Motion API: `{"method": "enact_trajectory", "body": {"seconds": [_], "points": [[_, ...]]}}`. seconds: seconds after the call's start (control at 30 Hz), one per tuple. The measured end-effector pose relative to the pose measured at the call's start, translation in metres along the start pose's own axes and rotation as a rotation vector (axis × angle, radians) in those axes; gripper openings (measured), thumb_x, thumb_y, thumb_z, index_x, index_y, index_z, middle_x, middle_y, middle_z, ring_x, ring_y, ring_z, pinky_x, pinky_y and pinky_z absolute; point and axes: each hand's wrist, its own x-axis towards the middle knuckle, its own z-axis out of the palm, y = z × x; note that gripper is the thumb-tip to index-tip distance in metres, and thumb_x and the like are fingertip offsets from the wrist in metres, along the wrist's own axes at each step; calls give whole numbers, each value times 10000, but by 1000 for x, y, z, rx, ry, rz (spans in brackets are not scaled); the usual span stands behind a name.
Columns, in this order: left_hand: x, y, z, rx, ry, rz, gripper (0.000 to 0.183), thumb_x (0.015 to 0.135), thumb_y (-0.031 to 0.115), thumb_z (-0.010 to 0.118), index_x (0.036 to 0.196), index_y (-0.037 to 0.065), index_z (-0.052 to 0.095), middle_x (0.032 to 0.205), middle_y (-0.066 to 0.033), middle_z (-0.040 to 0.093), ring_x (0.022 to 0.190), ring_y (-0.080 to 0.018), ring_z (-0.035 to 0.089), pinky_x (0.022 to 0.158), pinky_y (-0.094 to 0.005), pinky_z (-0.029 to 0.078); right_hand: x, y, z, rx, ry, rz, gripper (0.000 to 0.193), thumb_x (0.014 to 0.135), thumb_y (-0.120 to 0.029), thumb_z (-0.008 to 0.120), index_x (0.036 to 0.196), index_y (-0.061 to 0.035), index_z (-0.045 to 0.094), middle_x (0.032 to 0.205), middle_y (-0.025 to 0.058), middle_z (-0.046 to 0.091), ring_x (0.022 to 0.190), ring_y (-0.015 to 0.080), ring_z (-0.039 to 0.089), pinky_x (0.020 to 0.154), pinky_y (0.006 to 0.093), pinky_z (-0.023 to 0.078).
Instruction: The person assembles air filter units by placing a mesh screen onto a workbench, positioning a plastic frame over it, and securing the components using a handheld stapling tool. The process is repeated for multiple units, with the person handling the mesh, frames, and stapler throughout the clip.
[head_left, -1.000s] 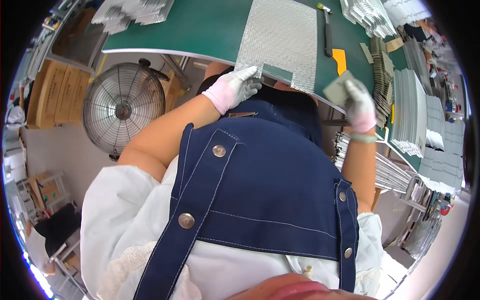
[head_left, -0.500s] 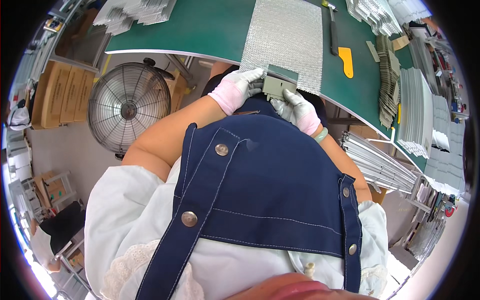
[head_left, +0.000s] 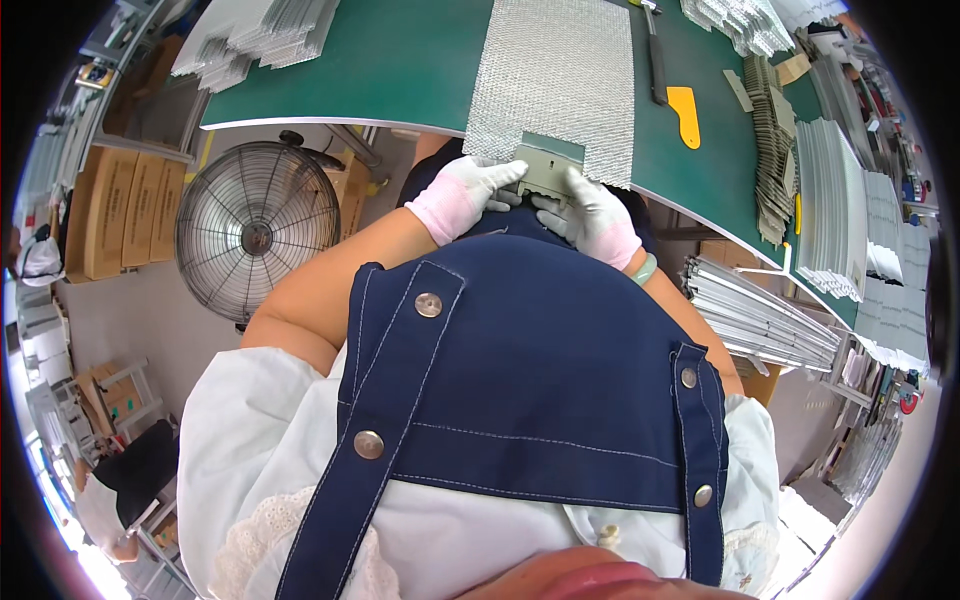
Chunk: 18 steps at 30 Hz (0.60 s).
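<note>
Both my hands wear white gloves with pink cuffs. Between them, at the table's near edge, is a small stack of flat grey-green notched plates (head_left: 550,172). My left hand (head_left: 478,190) grips its left side, thumb on top. My right hand (head_left: 592,212) holds the right side, thumb on the upper face and fingers curled below. Just beyond the stack lies a silver metal mesh sheet (head_left: 552,75), its near edge reaching the table's edge and partly covered by the plates.
On the green table (head_left: 390,70) lie a hammer (head_left: 656,65), a yellow scraper (head_left: 685,115) and a row of similar grey-green plates (head_left: 772,160). Silver mesh panels (head_left: 265,35) are piled far left. A large fan (head_left: 257,235) stands left, near cardboard boxes (head_left: 125,210).
The plates have tilted slightly between my hands, and my fingers have shifted along their sides. The whole view has moved a little, so the table sits slightly further left and up.
</note>
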Motion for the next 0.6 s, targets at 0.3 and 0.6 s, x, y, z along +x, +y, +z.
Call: {"method": "enact_trajectory", "body": {"seconds": [0.3, 0.6], "points": [[0, -6, -1, -215, -60, 16, 348, 952, 298, 656, 1102, -14, 623, 942, -69, 650, 822, -129, 609, 723, -248, 470, 21, 7, -47, 339, -337, -37, 418, 1011, -327, 551, 1297, -23, 528, 1264, 134, 597, 1126, 261, 586, 957, 397, 466], [0, -8, 5, -175, 12, -10, 385, 966, 300, 638, 1152, -29, 570, 998, -88, 633, 891, -149, 614, 779, -280, 492, 6, -6, -37, -88, -58, -103, 482, 974, -380, 606, 1274, -7, 553, 1175, 134, 645, 999, 252, 651, 839, 366, 530]]}}
